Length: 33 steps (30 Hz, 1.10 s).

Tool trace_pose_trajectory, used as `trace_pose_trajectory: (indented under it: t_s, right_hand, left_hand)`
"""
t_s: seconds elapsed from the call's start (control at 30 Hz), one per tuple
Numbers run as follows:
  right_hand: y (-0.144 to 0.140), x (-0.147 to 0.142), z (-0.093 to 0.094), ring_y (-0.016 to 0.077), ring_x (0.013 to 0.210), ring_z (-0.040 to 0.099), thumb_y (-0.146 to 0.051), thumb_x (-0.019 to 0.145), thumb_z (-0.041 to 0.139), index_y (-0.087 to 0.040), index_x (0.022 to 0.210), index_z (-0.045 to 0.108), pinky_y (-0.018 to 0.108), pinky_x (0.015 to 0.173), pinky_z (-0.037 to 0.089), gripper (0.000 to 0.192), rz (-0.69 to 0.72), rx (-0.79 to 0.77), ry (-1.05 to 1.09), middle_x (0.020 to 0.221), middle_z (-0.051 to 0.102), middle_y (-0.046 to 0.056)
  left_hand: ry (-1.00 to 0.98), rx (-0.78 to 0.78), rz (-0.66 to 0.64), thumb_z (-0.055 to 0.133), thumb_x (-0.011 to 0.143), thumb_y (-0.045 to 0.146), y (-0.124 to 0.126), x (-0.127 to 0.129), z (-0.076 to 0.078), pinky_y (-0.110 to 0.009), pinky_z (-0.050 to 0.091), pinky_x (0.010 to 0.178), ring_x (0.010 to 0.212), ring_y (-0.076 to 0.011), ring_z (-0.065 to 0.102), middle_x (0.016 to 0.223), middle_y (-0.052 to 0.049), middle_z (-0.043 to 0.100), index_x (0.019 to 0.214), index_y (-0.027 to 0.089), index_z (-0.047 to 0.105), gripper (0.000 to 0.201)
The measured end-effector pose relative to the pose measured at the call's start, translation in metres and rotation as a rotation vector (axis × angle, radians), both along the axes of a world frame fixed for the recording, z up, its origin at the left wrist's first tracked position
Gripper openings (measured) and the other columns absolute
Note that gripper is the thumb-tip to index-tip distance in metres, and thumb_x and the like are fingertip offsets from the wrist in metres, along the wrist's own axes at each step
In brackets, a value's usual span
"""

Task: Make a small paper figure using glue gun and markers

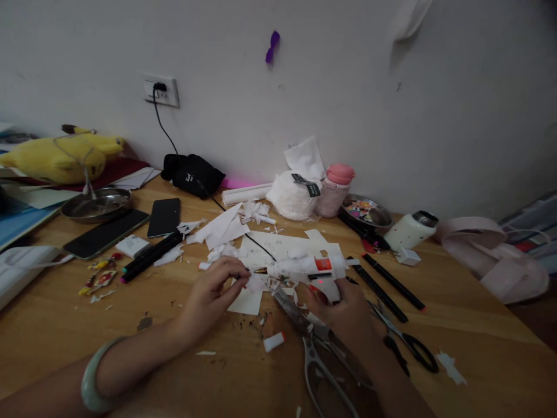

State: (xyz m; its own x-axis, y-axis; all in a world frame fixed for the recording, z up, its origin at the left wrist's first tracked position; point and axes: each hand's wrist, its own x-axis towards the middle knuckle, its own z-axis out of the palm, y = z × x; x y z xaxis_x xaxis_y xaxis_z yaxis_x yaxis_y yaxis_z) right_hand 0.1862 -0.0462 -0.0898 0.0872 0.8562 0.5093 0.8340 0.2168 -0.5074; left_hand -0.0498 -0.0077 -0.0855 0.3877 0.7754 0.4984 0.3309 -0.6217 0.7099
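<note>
Nearest the lens, two bare forearms over a cluttered wooden table, a pale bangle on the left wrist. Right hand closed around the grip of a white glue gun, nozzle pointing left, a red light showing on its body. Left hand pinching a small white paper piece just at the nozzle tip, fingertips touching or nearly touching it; cannot tell which. Large metal shears lying near, under the right wrist; black-handled scissors to the right; black pens beyond. Paper scraps strewn at centre, two phones far left, a black cord running from the wall socket. Likely risks: burnt fingertips from hot glue so close to the pinch, a wrist nicked on the shears, the cord snagging scraps.
</note>
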Motion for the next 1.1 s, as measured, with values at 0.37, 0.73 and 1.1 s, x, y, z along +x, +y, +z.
trace_pose_trajectory:
  t_s: [0.37, 0.73, 1.1]
  right_hand:
    - [-0.0001, -0.0015, 0.0016, 0.0087, 0.037, 0.044, -0.026, 0.064, 0.057, -0.016, 0.055, 0.047, 0.019, 0.038, 0.034, 0.017, 0.043, 0.07, -0.012, 0.045, 0.048, -0.002]
    - [-0.0011, -0.0007, 0.0049, 0.0093, 0.039, 0.043, -0.024, 0.064, 0.055, -0.015, 0.056, 0.048, 0.02, 0.04, 0.034, 0.014, 0.037, 0.06, -0.04, 0.045, 0.048, -0.001]
    - [-0.0006, 0.0002, 0.0064, 0.0093, 0.038, 0.044, -0.027, 0.064, 0.053, -0.015, 0.055, 0.047, 0.019, 0.038, 0.035, 0.016, 0.021, 0.024, -0.007, 0.044, 0.049, -0.001]
  left_hand:
    - [0.009, 0.046, -0.013, 0.048, 0.08, 0.007, 0.0013, 0.0013, 0.0002, -0.027, 0.041, 0.073, 0.082, -0.0131, 0.051, 0.082, -0.001, 0.054, 0.083, 0.021, 0.052, 0.016]
    - [-0.003, 0.053, 0.04, 0.048, 0.08, 0.011, 0.0022, 0.0005, 0.0012, -0.028, 0.043, 0.072, 0.081, -0.0144, 0.053, 0.082, -0.003, 0.056, 0.083, 0.02, 0.054, 0.011]
    - [-0.002, 0.094, 0.099, 0.05, 0.078, 0.01, 0.0035, -0.0009, 0.0028, -0.028, 0.044, 0.073, 0.082, -0.0148, 0.053, 0.082, -0.002, 0.057, 0.082, 0.021, 0.056, 0.013]
